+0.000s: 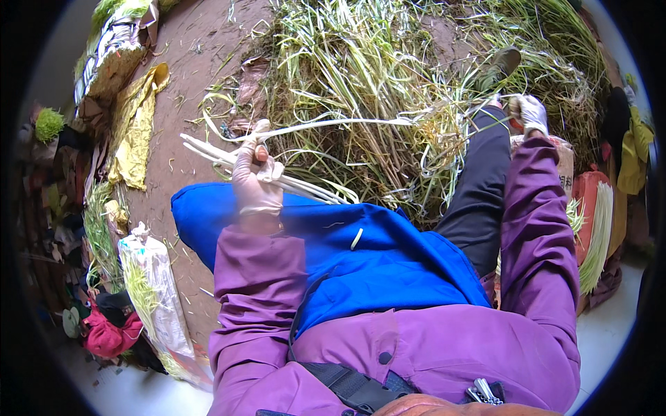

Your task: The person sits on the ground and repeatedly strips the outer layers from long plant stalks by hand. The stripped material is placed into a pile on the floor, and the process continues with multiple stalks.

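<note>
My left hand [258, 174], in a thin pale glove, grips several long white stalks [210, 152] of a leafy vegetable that looks like garlic shoots. Their lower lengths [317, 191] lie over the blue apron [374, 249] on my lap. One pale strip [333, 122] stretches from the fingers rightward across the heap. Beside my right knee, my right hand [528, 115], also gloved, has its fingers curled in on thin leaf strands [486, 101]. A large heap of loose green and yellowed leaves [354, 78] spreads before me.
Another person's shoe [503, 61] or mine rests in the leaves by the knee. At left lie a yellow sack [132, 135] and a white sack [158, 291] with pale stalks. A red bag [587, 218] and a stalk bundle [597, 236] stand at right. Brown floor [203, 62] shows upper left.
</note>
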Tool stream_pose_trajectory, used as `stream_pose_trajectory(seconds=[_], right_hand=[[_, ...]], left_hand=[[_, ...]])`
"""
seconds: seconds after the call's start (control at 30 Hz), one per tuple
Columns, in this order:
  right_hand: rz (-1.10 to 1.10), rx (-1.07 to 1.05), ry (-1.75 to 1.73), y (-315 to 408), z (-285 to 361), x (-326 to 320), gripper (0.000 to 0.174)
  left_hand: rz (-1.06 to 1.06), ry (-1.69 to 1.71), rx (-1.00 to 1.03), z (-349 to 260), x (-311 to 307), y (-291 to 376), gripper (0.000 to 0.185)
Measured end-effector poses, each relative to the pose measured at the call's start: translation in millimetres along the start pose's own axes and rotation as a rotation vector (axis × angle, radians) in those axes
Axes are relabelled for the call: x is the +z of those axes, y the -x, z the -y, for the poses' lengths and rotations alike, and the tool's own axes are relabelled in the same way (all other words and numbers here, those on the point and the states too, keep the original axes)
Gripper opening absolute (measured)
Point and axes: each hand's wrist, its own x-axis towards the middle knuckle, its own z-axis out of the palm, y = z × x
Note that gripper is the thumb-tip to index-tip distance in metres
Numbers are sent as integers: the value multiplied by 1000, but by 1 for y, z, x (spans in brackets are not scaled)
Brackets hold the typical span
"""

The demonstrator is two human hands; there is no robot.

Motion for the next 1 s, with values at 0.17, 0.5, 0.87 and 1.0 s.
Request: stream_pose_trajectory(seconds=[0.17,0.5,0.87,1.0], right_hand=[[297,63,247,53,3,10,28],[1300,179,-5,232,104,155,40],[1328,143,-169,204,84,138,42],[1330,228,-393,237,80,168,45]], left_hand=[[50,-18,-49,6,-1,-1,38],[169,-88,-266,34,8,13,32],[150,-76,-235,32,4,16,33],[86,-64,-235,35,9,15,31]])
